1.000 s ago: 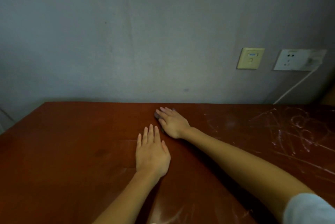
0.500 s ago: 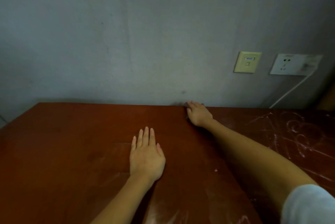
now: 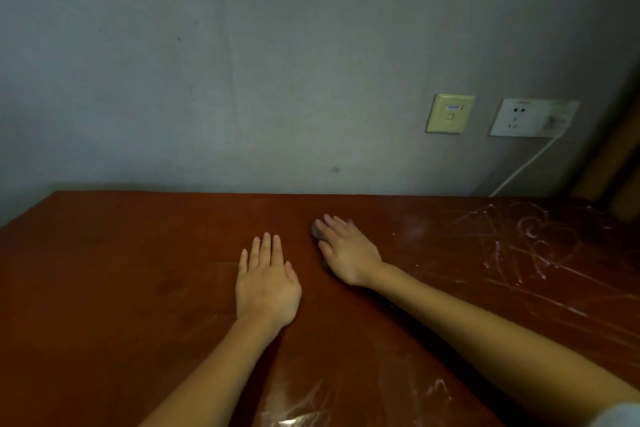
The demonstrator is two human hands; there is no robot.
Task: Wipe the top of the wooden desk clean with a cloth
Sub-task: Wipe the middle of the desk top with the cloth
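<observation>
Dark cloth (image 3: 315, 231) beneath flat right hand (image 3: 348, 253), on wooden desk (image 3: 138, 271).

Facing me, a dim grey wall (image 3: 242, 63) carries a yellowed wall plate (image 3: 450, 113) beside a white socket (image 3: 519, 118); its cable (image 3: 523, 167) drops behind the wooden desk (image 3: 138, 271).

Wooden desk (image 3: 138, 271) with cloth (image 3: 316, 232), white smears (image 3: 512, 246)
</observation>
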